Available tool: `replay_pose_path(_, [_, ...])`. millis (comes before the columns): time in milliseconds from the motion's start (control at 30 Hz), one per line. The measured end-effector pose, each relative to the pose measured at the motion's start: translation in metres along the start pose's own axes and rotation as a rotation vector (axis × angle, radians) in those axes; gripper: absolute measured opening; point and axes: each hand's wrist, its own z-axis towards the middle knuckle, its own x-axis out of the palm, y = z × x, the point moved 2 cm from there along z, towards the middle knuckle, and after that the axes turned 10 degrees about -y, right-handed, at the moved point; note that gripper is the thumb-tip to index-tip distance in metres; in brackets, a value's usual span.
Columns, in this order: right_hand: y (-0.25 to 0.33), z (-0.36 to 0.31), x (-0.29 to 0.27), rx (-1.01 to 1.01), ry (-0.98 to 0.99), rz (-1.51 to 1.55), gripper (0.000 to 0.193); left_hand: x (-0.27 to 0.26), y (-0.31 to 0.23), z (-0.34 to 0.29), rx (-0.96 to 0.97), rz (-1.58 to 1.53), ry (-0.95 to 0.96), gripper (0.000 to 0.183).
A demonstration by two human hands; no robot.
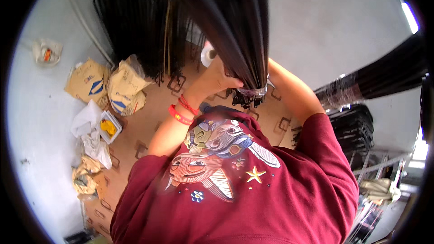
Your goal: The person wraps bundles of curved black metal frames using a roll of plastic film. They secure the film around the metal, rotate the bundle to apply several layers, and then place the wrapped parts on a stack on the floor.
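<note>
A thick bundle of long black strips (242,31) rises in front of me, its lower ends bunched together. Clear film (253,91) is wound around it near the bottom. My left hand (220,79) is closed against the bundle's left side, its thumb lying across the strips. Beside that hand, partly hidden by it, is a white-cored roll (208,54), apparently of film; whether the fingers hold it I cannot make out. My right forearm (289,86) reaches behind the bundle from the right, and the strips hide the right hand's fingers.
More black strips (131,22) stand against the wall at the far left. Brown paper sacks (88,81), white plastic bags and a white tray (118,131) with something yellow line the left wall. A film-wrapped black bundle (375,74) slants at right, above a black stack (352,129).
</note>
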Motion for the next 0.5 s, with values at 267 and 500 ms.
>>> replay_pose_path(267, [0.014,0.032,0.05,0.09,0.243,0.247,0.042,-0.036,0.059,-0.075,-0.068,-0.115,-0.719,0.07])
replay_pose_path(500, [0.02,0.016,0.106,0.177,0.375,0.489,0.045,-0.092,0.032,-0.114,0.202,0.17,-0.829,0.069])
